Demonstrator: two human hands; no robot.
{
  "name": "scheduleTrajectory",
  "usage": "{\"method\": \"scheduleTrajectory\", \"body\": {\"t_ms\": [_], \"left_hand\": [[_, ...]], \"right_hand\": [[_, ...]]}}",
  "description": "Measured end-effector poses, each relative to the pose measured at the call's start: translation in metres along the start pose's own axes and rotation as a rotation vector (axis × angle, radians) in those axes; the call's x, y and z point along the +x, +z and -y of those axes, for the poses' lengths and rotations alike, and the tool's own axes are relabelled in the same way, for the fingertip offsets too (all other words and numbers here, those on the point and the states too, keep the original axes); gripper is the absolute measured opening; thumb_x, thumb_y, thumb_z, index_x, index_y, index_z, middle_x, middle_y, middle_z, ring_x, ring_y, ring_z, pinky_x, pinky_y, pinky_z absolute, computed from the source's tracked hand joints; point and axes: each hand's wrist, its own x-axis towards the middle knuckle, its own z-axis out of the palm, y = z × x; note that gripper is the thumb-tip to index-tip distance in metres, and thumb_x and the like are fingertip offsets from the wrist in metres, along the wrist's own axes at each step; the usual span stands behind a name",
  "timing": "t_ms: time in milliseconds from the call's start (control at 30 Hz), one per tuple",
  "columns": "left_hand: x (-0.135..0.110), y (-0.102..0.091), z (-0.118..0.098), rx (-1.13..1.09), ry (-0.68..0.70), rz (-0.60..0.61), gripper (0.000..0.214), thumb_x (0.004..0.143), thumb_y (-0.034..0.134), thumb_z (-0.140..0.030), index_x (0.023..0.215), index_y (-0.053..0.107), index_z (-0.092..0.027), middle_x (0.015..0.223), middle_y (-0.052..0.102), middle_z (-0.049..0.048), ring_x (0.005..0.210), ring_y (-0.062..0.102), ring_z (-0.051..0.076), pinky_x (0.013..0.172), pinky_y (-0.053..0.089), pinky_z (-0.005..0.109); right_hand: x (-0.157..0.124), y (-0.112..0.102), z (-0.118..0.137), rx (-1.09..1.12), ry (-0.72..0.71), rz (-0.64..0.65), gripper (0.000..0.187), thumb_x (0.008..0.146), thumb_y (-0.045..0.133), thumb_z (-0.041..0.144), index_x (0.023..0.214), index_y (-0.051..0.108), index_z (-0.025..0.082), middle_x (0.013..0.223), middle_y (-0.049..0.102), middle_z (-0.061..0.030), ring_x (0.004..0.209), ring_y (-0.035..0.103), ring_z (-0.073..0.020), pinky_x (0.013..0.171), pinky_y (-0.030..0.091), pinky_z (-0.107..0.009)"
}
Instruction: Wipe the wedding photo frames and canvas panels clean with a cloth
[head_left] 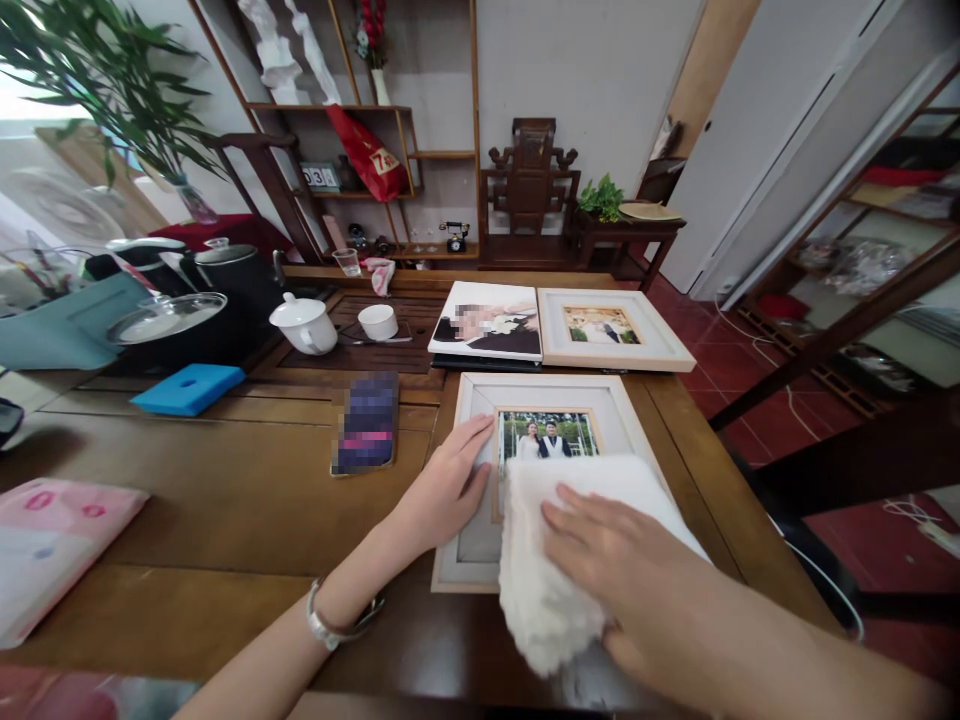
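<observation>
cloth [525, 575] hides photo [551, 437], maybe half

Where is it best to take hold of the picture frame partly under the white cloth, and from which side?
Probably by the near left corner of the picture frame, coming from the left. The frame lies flat, its outer rim offering an edge to pinch; this corner is bare, while the white cloth, under the right hand, covers the near right part.

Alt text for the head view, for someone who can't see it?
The right hand lies on a white cloth covering part of a framed photo on a wooden table; the left hand rests on the framed photo's left side. A phone lies to the left.
</observation>
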Motion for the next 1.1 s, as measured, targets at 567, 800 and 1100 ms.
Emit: {"method": "scheduleTrajectory", "body": {"t_ms": [567, 800, 1100], "left_hand": [[-0.002, -0.001, 0.001, 0.019, 0.024, -0.007, 0.046, 0.096, 0.035, -0.014, 0.14, 0.045, -0.019, 0.146, 0.046, 0.0129, 0.138, 0.04, 0.025, 0.116, 0.035, 0.049], [-0.001, -0.001, 0.002, 0.009, 0.014, -0.006, 0.046, 0.096, 0.034, -0.013, 0.141, 0.044, -0.019, 0.146, 0.045, 0.0123, 0.138, 0.04, 0.024, 0.117, 0.033, 0.049], [-0.001, -0.001, 0.002, -0.004, 0.04, -0.014, 0.048, 0.095, 0.034, -0.012, 0.141, 0.042, -0.019, 0.145, 0.046, 0.0128, 0.137, 0.041, 0.024, 0.116, 0.035, 0.051]], "right_hand": [[0.044, 0.0, -0.127, -0.336, 0.36, -0.415, 0.056, 0.071, 0.047, 0.002, 0.126, 0.051, 0.002, 0.129, 0.059, -0.0235, 0.131, 0.042, -0.038, 0.107, 0.033, -0.055], [0.016, 0.012, -0.045, -0.301, 0.231, -0.212, 0.049, 0.061, 0.052, 0.005, 0.109, 0.063, 0.007, 0.118, 0.065, -0.0231, 0.119, 0.054, -0.0392, 0.1, 0.042, -0.053], [0.011, 0.016, -0.026, -0.163, 0.137, -0.211, 0.069, 0.057, 0.053, 0.006, 0.126, 0.055, 0.008, 0.132, 0.059, -0.0191, 0.13, 0.046, -0.0344, 0.108, 0.036, -0.052]]}}
